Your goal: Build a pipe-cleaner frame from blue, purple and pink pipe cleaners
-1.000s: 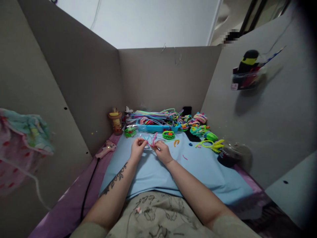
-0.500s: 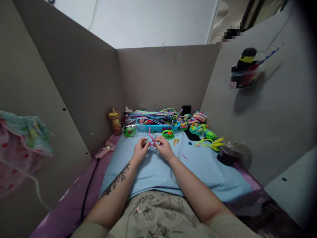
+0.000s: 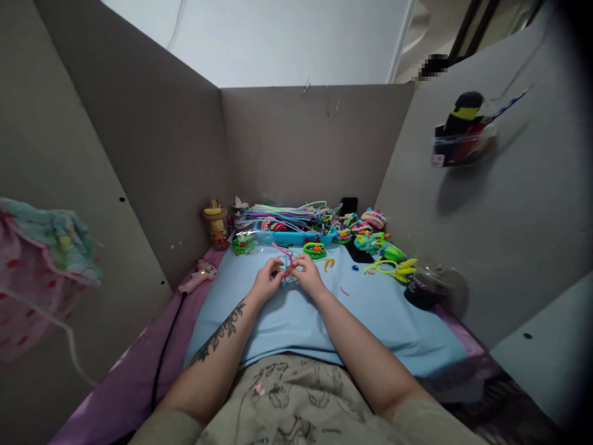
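Note:
Over the light blue cloth, my left hand (image 3: pixel 269 280) and my right hand (image 3: pixel 307 275) meet with bent, pinching fingers. Between them is a pink pipe cleaner (image 3: pixel 280 249), its free end sticking up and to the left. A light blue strand (image 3: pixel 286 264) runs close to it at the fingertips; how the two join is too small to make out. Just beyond my right hand sits a green fuzzy ring-shaped piece (image 3: pixel 315 250) with orange and blue bits in it. To its right lie an orange curved scrap (image 3: pixel 328 265) and a pink scrap (image 3: pixel 344 291).
A blue tray (image 3: pixel 301 237) piled with pipe cleaners (image 3: pixel 287 214) stands at the back. Finished-looking fuzzy pieces (image 3: pixel 370 238) crowd the right. A pink glue gun (image 3: pixel 198 279) with a black cord lies left; a dark tub (image 3: pixel 422 293) stands right. Grey partitions (image 3: pixel 306 142) enclose the table.
The pink pipe cleaner's free end has tipped from nearly upright to leaning left. My hands have shifted slightly to the right, and their fingers remain close together.

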{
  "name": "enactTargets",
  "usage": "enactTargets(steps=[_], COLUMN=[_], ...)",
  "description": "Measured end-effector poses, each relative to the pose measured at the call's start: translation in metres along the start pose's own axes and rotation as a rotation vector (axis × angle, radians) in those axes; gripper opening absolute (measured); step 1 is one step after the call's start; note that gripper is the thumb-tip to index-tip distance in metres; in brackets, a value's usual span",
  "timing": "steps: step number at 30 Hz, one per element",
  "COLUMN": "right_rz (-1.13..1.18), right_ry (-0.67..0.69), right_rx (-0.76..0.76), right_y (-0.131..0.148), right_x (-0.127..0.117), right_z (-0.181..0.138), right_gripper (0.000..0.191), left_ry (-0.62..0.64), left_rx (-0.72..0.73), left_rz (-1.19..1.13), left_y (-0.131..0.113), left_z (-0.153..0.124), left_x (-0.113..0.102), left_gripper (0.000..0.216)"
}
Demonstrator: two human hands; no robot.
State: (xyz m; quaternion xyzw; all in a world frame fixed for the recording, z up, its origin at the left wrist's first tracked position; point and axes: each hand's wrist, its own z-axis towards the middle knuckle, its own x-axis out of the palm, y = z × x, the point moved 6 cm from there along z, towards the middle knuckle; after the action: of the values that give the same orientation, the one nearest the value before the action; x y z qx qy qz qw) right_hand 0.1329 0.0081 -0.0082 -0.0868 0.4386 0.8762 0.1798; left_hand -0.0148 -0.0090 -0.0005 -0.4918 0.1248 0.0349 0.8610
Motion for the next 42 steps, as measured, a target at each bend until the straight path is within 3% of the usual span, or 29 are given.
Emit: enactTargets(steps=[5, 11, 18, 23, 32, 35, 39, 42], right_rz=[-0.057, -0.103, -0.065, -0.011, 0.033, 0.013, -0.040, -0.092], right_ry=[0.036, -0.048, -0.098, -0.090, -0.058, -0.120, -0.220, -0.223], right_rx=[-0.009, 0.019, 0.017, 0.025, 0.008, -0.005, -0.068, -0.165], right_y=[-0.003, -0.010, -0.009, -0.011, -0.008, -0.002, 0.010, 0.021], right_x=[0.007, 0.003, 0.002, 0.004, 0.005, 0.000, -0.011, -0.016], right_z=[-0.002, -0.002, -0.002, -0.002, -0.002, -0.004, -0.007, -0.007], right_gripper=[0.011, 0.015, 0.016, 0.019, 0.022, 0.016, 0.031, 0.033], left_ry=[-0.057, -0.290, -0.157, -0.103, -0.156, -0.199, -0.229, -0.196], left_rx=[0.032, 0.063, 0.093, 0.084, -0.011, -0.043, -0.066, -0.053], left_rz=[0.106, 0.242, 0.260, 0.232, 0.209, 0.212, 0.212, 0.206], left_y=[0.001, -0.004, -0.010, -0.009, -0.004, 0.000, 0.003, 0.002], left_z=[-0.001, -0.003, -0.005, -0.003, -0.001, 0.000, 0.001, 0.001], left_x=[-0.001, -0.018, -0.006, -0.003, -0.009, -0.012, -0.016, -0.014], left_gripper=[0.021, 0.017, 0.039, 0.016, 0.016, 0.017, 0.018, 0.015])
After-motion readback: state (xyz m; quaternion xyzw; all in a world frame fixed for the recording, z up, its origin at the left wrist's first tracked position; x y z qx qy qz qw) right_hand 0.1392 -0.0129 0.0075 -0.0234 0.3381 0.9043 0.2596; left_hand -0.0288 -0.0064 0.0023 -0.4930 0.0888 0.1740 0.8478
